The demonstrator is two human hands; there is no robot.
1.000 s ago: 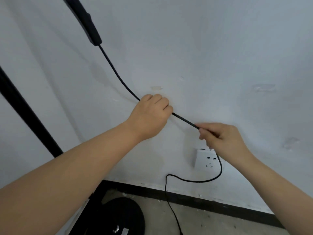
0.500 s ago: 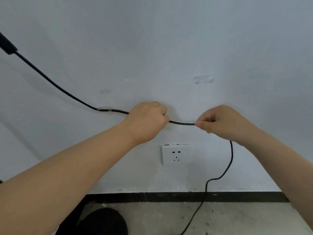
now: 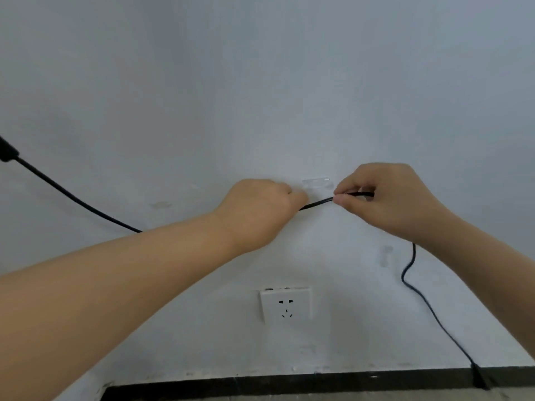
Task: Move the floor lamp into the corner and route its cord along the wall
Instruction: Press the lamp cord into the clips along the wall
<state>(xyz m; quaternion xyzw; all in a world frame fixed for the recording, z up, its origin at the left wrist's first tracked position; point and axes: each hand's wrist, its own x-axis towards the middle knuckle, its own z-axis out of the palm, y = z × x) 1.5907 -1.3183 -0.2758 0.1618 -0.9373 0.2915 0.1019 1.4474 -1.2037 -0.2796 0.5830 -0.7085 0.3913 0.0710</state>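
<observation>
A thin black lamp cord (image 3: 317,203) runs along the white wall from an inline switch (image 3: 6,151) at the left edge. My left hand (image 3: 260,208) and my right hand (image 3: 382,198) both pinch a short taut stretch of it. This stretch lies just below a clear adhesive clip (image 3: 317,183) stuck on the wall. Past my right hand the cord hangs down and trails to the floor at the lower right. The lamp itself is out of view.
A white wall socket (image 3: 286,304) sits below my hands. A second clear clip (image 3: 385,253) is on the wall to the right. A black skirting strip (image 3: 260,384) runs along the foot of the wall.
Both hands have slid right along the cord and risen to the clear clip. The view has shifted right and up, so the lamp base is gone from sight.
</observation>
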